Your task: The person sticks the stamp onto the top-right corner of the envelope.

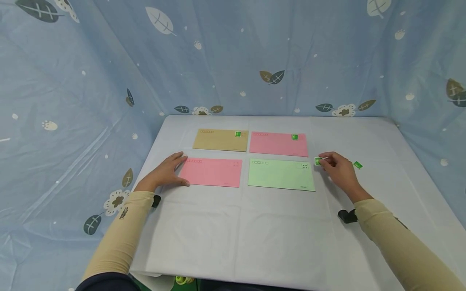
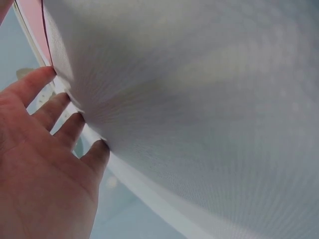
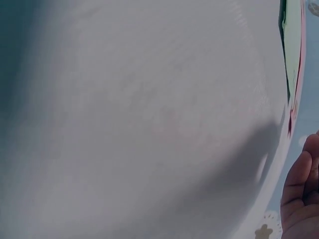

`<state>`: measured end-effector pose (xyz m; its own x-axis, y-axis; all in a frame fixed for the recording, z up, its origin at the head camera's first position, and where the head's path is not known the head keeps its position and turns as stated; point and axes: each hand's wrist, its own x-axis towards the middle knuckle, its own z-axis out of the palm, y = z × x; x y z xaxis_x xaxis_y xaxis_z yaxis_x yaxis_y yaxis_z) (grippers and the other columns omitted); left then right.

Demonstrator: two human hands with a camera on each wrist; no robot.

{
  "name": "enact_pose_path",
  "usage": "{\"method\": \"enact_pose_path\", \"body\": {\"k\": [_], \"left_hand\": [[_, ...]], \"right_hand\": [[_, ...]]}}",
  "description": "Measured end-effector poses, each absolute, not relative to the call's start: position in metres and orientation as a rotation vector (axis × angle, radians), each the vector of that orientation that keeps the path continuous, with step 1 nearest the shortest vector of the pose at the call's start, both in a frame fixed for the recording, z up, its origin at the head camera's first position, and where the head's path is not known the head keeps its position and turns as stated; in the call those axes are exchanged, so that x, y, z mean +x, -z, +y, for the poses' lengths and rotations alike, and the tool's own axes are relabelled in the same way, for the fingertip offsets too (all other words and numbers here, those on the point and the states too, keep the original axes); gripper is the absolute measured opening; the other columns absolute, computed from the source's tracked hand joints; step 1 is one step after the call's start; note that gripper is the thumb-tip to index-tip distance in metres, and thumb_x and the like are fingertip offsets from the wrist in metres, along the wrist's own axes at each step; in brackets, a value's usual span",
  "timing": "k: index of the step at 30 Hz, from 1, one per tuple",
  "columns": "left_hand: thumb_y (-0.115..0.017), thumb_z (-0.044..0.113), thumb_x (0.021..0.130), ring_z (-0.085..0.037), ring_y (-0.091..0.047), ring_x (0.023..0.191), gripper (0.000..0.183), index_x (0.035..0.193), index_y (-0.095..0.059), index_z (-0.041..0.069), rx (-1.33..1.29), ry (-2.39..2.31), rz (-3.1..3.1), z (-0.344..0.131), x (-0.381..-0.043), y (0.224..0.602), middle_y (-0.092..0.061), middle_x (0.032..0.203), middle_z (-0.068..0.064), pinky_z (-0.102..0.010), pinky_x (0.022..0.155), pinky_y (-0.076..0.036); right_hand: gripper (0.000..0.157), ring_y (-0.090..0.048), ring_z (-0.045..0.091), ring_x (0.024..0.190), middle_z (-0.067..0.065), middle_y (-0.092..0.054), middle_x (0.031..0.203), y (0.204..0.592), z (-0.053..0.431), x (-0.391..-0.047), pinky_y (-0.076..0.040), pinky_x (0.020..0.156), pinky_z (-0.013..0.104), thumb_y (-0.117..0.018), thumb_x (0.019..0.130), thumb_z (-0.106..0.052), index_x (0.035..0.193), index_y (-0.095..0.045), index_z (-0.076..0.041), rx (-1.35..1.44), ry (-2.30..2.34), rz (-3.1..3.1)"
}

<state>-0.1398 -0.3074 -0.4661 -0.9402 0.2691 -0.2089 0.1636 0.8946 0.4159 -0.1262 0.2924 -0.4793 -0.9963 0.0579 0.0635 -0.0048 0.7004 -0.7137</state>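
My left hand (image 1: 164, 171) rests at the left end of the front pink envelope (image 1: 212, 173); its fingers are spread, thumb and forefinger at the two left corners. In the left wrist view the fingers (image 2: 42, 112) look extended along the white surface. My right hand (image 1: 339, 169) pinches a green stamp (image 1: 317, 161) with a white border, just right of the light green envelope (image 1: 280, 174). In the right wrist view only part of this hand (image 3: 301, 191) shows, and the stamp is out of sight. Another green stamp (image 1: 358, 165) lies right of the hand.
Behind lie a tan envelope (image 1: 218, 140) and a second pink envelope (image 1: 274, 144), each with a green stamp at its upper right. All are on a white-covered table (image 1: 276, 230). A blue patterned curtain (image 1: 233, 52) surrounds its back and sides.
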Motion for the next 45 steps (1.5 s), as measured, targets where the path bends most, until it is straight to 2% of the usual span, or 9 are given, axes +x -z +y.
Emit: {"method": "enact_pose_path", "body": {"k": [7,14,26,38,45], "left_hand": [[-0.094,0.050,0.067,-0.042,-0.011,0.153,0.120,0.159,-0.032,0.004,0.346,-0.569,2.803,-0.306,-0.138,0.463,-0.016,0.168,-0.019,-0.061,0.121,-0.020],[-0.093,0.051,0.066,-0.044,-0.011,0.153,0.121,0.159,-0.032,0.003,0.358,-0.576,2.802,-0.305,-0.138,0.462,-0.016,0.167,-0.021,-0.062,0.121,-0.019],[-0.092,0.053,0.067,-0.045,-0.012,0.152,0.121,0.159,-0.032,0.002,0.372,-0.563,2.812,-0.307,-0.137,0.464,-0.017,0.167,-0.022,-0.064,0.120,-0.019],[-0.092,0.053,0.067,-0.043,-0.010,0.153,0.121,0.159,-0.031,0.004,0.360,-0.546,2.809,-0.308,-0.139,0.467,-0.015,0.168,-0.019,-0.062,0.121,-0.019],[-0.092,0.054,0.067,-0.042,-0.010,0.154,0.121,0.160,-0.031,0.004,0.355,-0.537,2.809,-0.308,-0.140,0.468,-0.014,0.168,-0.019,-0.062,0.121,-0.018]], "right_hand": [[0.033,-0.059,0.027,0.089,0.017,-0.067,0.111,0.475,0.285,-0.127,-0.049,0.061,0.021,-0.058,0.105,-0.027,0.131,-0.062,-0.007,-0.009,-1.198,-2.814],[0.034,-0.058,0.027,0.091,0.017,-0.067,0.112,0.476,0.280,-0.130,-0.049,0.062,0.024,-0.059,0.105,-0.027,0.132,-0.062,-0.007,-0.027,-1.213,-2.834],[0.033,-0.063,0.028,0.093,0.015,-0.067,0.111,0.472,0.266,-0.134,-0.049,0.066,0.025,-0.058,0.105,-0.027,0.132,-0.062,-0.008,0.011,-1.228,-2.835],[0.031,-0.061,0.025,0.089,0.013,-0.069,0.107,0.474,0.259,-0.137,-0.048,0.063,0.026,-0.059,0.105,-0.028,0.130,-0.065,-0.010,0.074,-1.229,-2.809],[0.034,-0.060,0.025,0.092,0.014,-0.068,0.107,0.474,0.253,-0.138,-0.048,0.068,0.026,-0.059,0.105,-0.031,0.130,-0.065,-0.009,0.100,-1.247,-2.807]]}}
